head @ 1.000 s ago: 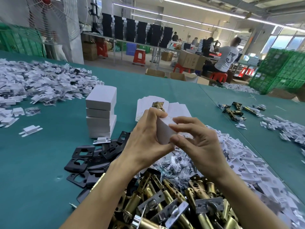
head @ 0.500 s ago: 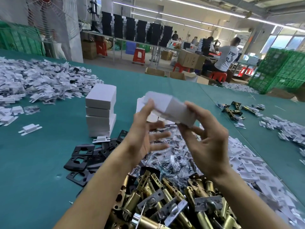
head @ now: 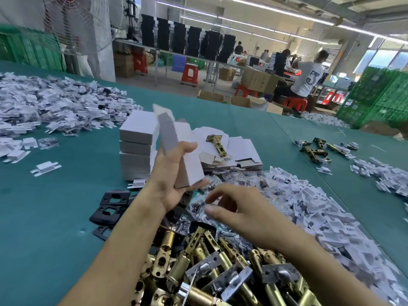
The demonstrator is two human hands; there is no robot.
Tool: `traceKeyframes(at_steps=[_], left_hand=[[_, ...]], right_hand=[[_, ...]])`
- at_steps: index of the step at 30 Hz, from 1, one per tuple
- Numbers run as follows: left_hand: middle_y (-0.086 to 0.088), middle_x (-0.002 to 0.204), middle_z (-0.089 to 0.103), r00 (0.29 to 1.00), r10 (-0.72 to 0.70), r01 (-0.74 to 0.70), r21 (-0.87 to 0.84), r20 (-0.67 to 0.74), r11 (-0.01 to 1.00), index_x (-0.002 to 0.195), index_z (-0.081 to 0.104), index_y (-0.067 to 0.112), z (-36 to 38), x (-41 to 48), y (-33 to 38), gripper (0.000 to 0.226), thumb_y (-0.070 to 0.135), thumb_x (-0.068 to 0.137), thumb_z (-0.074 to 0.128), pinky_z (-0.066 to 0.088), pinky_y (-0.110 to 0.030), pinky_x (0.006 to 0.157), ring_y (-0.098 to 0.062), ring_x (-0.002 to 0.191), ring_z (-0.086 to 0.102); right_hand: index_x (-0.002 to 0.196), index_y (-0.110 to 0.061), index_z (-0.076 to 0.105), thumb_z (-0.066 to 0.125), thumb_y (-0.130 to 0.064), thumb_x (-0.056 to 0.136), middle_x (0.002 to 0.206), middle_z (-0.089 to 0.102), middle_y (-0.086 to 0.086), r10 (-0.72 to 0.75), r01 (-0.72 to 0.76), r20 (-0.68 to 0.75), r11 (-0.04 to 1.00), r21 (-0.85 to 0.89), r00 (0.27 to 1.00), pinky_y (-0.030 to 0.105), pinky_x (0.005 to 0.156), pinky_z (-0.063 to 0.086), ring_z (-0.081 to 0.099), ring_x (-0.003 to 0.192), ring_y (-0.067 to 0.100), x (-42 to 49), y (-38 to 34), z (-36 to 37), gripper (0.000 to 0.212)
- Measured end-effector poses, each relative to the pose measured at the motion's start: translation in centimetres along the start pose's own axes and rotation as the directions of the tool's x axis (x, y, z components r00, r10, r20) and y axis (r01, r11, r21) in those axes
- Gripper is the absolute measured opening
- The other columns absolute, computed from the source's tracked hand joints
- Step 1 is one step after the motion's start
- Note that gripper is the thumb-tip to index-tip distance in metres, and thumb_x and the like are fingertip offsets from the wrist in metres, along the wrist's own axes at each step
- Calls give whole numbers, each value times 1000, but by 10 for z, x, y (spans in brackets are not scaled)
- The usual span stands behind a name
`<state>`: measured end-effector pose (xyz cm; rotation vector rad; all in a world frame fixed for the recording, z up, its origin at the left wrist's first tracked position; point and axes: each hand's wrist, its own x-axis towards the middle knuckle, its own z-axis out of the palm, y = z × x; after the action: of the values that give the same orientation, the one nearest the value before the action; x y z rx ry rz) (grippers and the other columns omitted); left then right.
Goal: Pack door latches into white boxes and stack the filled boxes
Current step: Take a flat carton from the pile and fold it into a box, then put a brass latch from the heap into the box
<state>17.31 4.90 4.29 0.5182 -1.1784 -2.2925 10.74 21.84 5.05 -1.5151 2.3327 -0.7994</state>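
Teal counter [head: 55,217] in a busy packing hall, stuff heaped everywhere. Far left is a big drift of white card bits [head: 55,111]. Moving right, there's a stack of closed boxes [head: 138,149] standing upright, with black plates [head: 112,202] scattered just near of it.

Right beside the stack, the left hand [head: 174,173] is up off the counter holding one white box [head: 185,160]. The thumb lies across its front face and the fingers are wrapped underneath. The box is a long plain white carton, tilted, with its long axis running from near-right up to far-left. Its far upper end looks like it has a flap standing open, but it's blurry, so don't quote me.

Now the bit that matters: the right hand [head: 240,213] is just near and right of that box, apart from it. Its fingers are loosely spread over the little clear bags [head: 231,180] and look empty to me. The pile of brass door latches [head: 220,272] sits nearer, under that wrist. So my guess is the right hand grabs the next part and has to travel up and left to the box.

Farther right, one lone latch [head: 217,146] lies on flat carton blanks [head: 240,146]. Beyond that there's another heap of white inserts [head: 331,217].
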Motion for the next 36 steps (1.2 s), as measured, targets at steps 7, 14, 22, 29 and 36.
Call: traceKeyframes(at_steps=[7, 14, 22, 29, 36], left_hand=[[-11, 90, 68, 991, 136, -136, 32, -2, 990, 108, 65, 17, -6, 4, -2, 32, 24, 77, 74, 60, -58, 64, -31, 80, 67], [-4, 89, 72, 965, 262, -261, 90, 1, 961, 99, 69, 18, -8, 3, 4, 15, 13, 87, 73, 61, -50, 59, -25, 82, 70], [4, 91, 74, 926, 375, -376, 55, 29, 925, 87, 76, 30, -7, -3, 14, 15, 25, 74, 83, 60, -45, 61, -20, 91, 71], [3, 82, 74, 948, 316, -314, 74, -19, 946, 96, 71, 20, -8, 0, 10, 10, 18, 86, 74, 60, -44, 60, -17, 78, 72], [3, 92, 76, 953, 304, -288, 299, -6, 910, 99, 71, 21, -12, 7, -1, 26, 16, 77, 83, 60, -26, 66, -15, 84, 73]], right_hand=[[119, -27, 64, 71, -47, 87, 101, 65, -9, 70, -62, 397, 998, -32, 915, 26, 80, 53, 64, 91, 8, 15, -3, 26, 39], [98, -6, 68, 76, -24, 87, 85, 71, 0, -21, -112, 373, 937, 332, 927, 26, 70, 53, 65, 75, 10, 18, 12, 28, 22], [99, 0, 67, 74, -8, 86, 91, 70, 9, -57, -225, 440, 796, 562, 896, 35, 78, 56, 68, 86, 24, 16, 20, 26, 16], [89, -2, 64, 75, -13, 81, 86, 72, 16, 137, -361, 338, 487, 795, 931, 23, 61, 57, 68, 69, 20, 18, 22, 19, 18], [98, -4, 63, 74, -13, 77, 84, 74, 11, 463, -66, -329, 654, 754, 823, 24, 62, 58, 72, 70, 20, 22, 36, -17, 25]])
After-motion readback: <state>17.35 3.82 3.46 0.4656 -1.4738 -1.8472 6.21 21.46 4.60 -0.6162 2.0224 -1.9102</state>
